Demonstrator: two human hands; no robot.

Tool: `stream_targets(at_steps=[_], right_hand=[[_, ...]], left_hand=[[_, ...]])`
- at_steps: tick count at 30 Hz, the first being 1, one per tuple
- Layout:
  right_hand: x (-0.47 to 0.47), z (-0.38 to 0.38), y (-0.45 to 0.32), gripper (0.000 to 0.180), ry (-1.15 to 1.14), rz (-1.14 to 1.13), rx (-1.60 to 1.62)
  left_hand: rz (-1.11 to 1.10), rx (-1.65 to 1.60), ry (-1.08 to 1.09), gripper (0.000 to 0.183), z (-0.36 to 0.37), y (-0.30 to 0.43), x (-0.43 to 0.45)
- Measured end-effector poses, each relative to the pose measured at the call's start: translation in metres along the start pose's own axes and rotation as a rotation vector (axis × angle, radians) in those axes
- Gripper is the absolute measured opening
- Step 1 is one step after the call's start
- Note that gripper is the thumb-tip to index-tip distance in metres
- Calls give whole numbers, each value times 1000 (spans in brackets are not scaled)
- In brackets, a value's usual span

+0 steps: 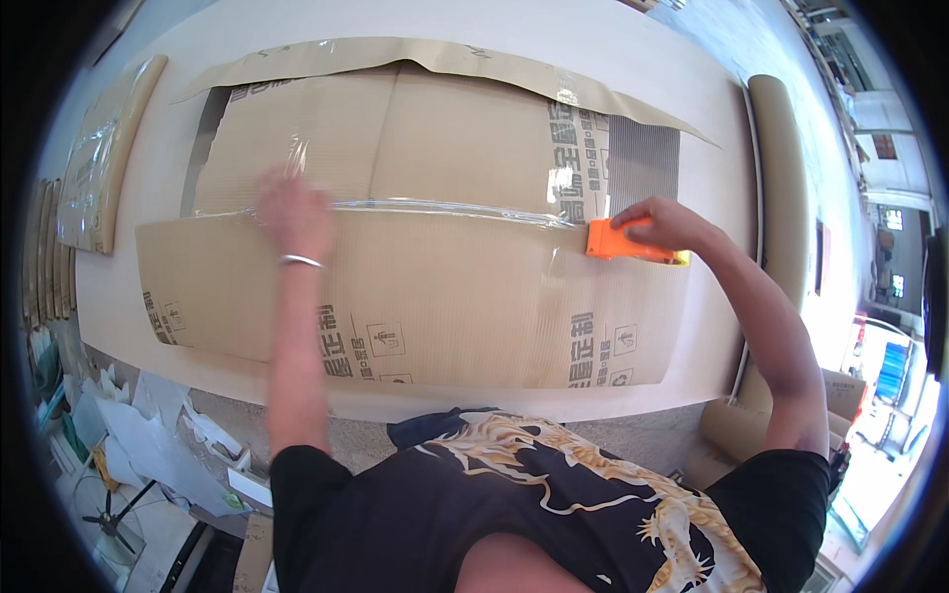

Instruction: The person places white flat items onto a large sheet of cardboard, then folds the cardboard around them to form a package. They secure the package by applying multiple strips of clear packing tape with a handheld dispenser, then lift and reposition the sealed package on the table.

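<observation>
Corrugated cardboard sheets [467,296] lie folded over one another on a large pale table [712,356]. A long strip of clear packing tape [445,207] runs along the seam between the front and back parts. My right hand [652,226] grips an orange tape dispenser [619,241] at the seam's right end, its yellow-rimmed roll beneath my palm. My left hand [296,211], blurred, is at the strip's left part; whether its fingers touch or pinch the tape is unclear. Beyond the seam, grey ribbed material [645,156] shows at the right, under the cardboard.
At the left edge of the table lies a flat wrapped package [111,156]. A long cardboard roll [782,193] stretches along the right side. Scraps of white sheeting [141,437] and a black fan [110,519] are at the lower left.
</observation>
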State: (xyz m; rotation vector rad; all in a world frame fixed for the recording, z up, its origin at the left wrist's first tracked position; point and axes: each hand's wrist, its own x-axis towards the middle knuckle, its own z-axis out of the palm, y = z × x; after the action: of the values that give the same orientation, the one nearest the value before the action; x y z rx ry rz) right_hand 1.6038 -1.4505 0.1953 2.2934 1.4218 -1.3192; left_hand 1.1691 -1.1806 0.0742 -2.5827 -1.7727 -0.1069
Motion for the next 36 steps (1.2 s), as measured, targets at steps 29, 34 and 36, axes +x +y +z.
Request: stream_targets(at_steps=[29, 34, 36], right_hand=[[-120, 59, 43, 40, 646, 114, 507], [-84, 156, 27, 45, 532, -246, 1339], [-69, 178, 12, 49, 475, -367, 1534]], left_hand=[[824, -166, -308, 60, 1, 268, -122], [803, -358, -397, 62, -10, 252, -107], [766, -478, -324, 61, -16, 227, -99]])
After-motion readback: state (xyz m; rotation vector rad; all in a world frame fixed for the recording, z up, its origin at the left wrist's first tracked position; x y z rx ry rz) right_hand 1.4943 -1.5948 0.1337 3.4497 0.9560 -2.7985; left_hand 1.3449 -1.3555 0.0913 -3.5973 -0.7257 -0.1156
